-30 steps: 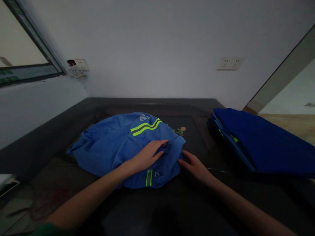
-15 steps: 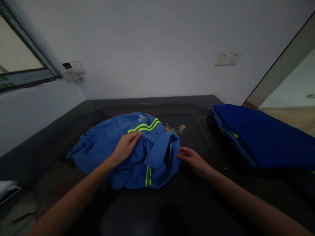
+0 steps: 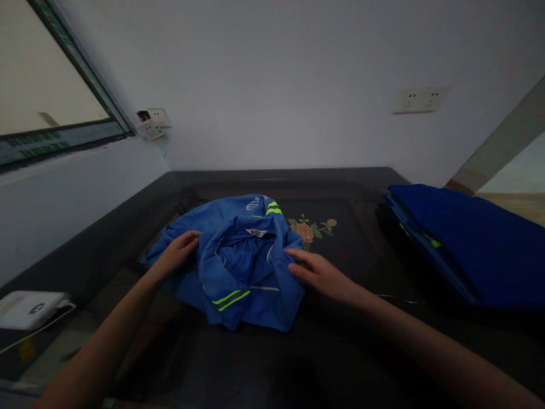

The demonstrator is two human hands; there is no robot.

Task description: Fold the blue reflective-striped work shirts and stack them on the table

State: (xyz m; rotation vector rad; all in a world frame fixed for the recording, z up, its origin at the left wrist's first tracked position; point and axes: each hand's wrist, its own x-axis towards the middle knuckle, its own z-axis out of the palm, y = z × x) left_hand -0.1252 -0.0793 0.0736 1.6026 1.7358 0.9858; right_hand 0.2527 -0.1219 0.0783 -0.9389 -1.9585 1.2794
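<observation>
A blue work jacket (image 3: 255, 309) with yellow-green and grey reflective stripes lies bunched on a dark table. Its collar opening faces me, with a white label showing inside the neck. My left hand (image 3: 181, 250) is at the left side of the collar, thumb and fingers closed on the cloth there. On the opposite side, my right hand (image 3: 319, 272) rests its fingertips against the jacket, with index finger and thumb stretched out and apart. The jacket's sleeves and lower part are crumpled behind and beneath the collar.
A stack of folded dark blue clothing (image 3: 481, 244) lies on the right of the dark table (image 3: 340, 352). A white device (image 3: 32, 309) with a cable sits at the left. Sockets (image 3: 419, 101) are on the wall behind. A flower picture (image 3: 309, 230) decorates the tabletop.
The jacket's collar has been turned up and spread, so the neck opening and label now show. My left hand has moved left to the collar's side; my right hand has shifted slightly upward.
</observation>
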